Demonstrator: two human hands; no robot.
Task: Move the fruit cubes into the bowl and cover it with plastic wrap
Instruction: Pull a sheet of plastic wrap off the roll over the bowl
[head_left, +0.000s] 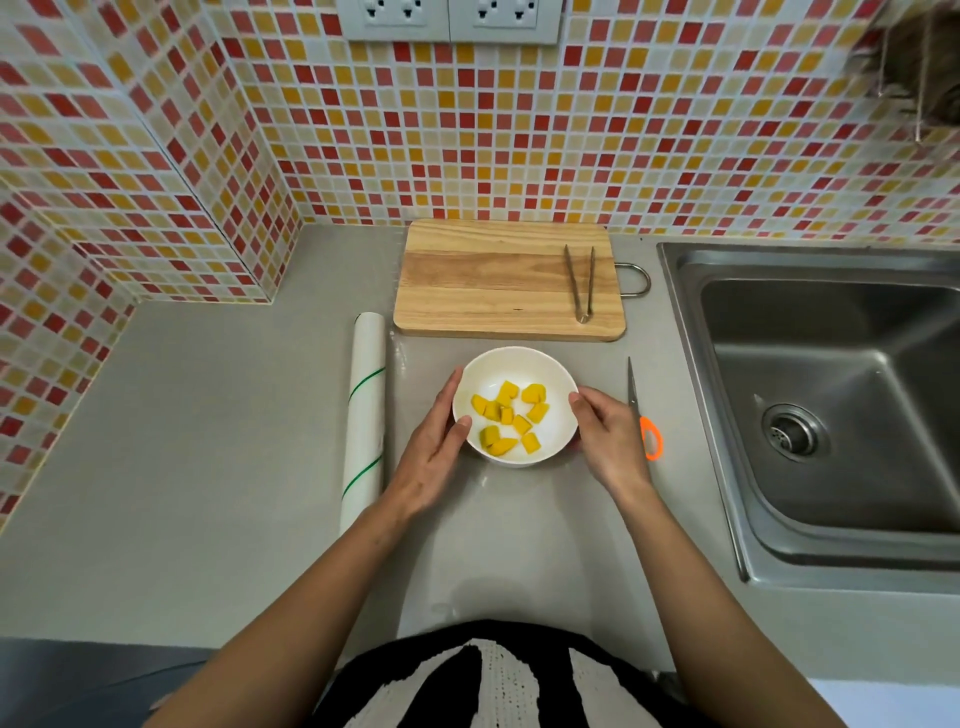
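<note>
A white bowl (557, 376) stands on the grey counter just in front of the cutting board and holds several yellow fruit cubes (506, 415). My left hand (434, 452) cups the bowl's left side, thumb resting on the rim. My right hand (610, 436) grips its right side with the fingertips at the rim. A roll of plastic wrap (366, 415) with green stripes lies lengthwise to the left of the bowl. A clear sheet of film seems to lie flat on the counter from the roll rightwards, under the bowl; its shiny edge shows beside the roll.
A bare wooden cutting board (493, 280) lies behind the bowl with metal tongs (581, 283) on its right end. Orange-handled scissors (644, 415) lie right of my right hand. A steel sink (831, 389) fills the right side. Tiled walls close the back and left.
</note>
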